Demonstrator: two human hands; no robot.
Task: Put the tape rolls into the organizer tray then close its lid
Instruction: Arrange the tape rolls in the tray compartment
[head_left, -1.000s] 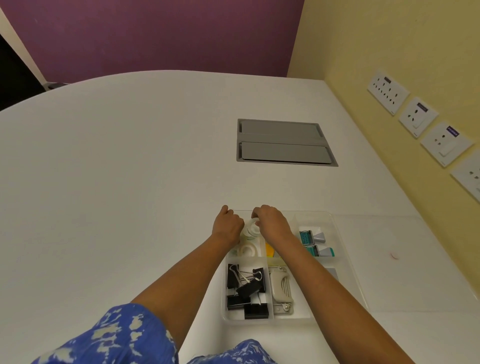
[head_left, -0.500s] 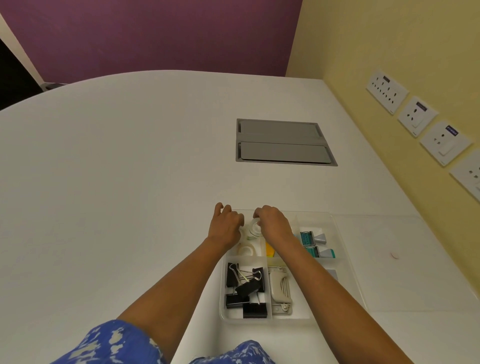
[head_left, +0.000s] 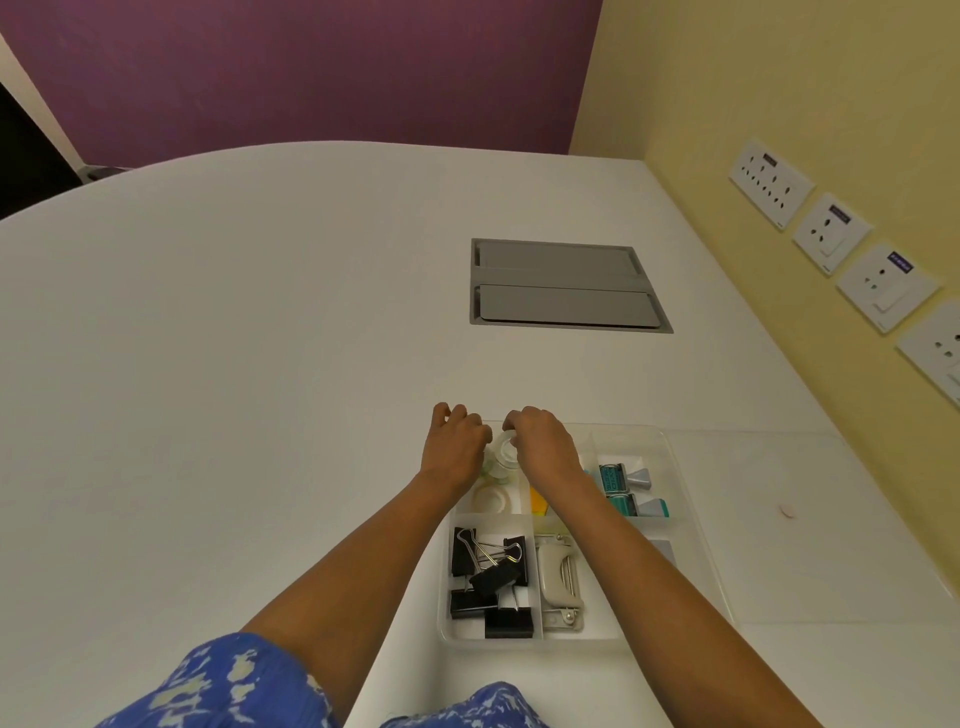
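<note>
The clear organizer tray (head_left: 691, 519) lies on the white table in front of me. Its clear lid (head_left: 831, 530) lies flat and open to the right. Over the tray's far left compartment, my right hand (head_left: 545, 447) pinches a small translucent tape roll (head_left: 505, 457) held upright. Just left of it, my left hand (head_left: 454, 449) has its fingers curled, with the thumb side against the same roll. A second, white tape roll (head_left: 491, 500) lies flat in that compartment, nearer to me. My hands hide the rest of the compartment.
Other compartments hold black binder clips (head_left: 485, 577), a beige stapler-like tool (head_left: 558, 582), teal stampers (head_left: 626, 491) and a yellow pad (head_left: 537, 501). A grey cable hatch (head_left: 563, 283) is set in the table further out. The yellow wall with sockets (head_left: 831, 234) runs along the right.
My left hand has shifted slightly left and outward, its fingers loosening from a fist. My right hand stays on the roll in about the same spot.
</note>
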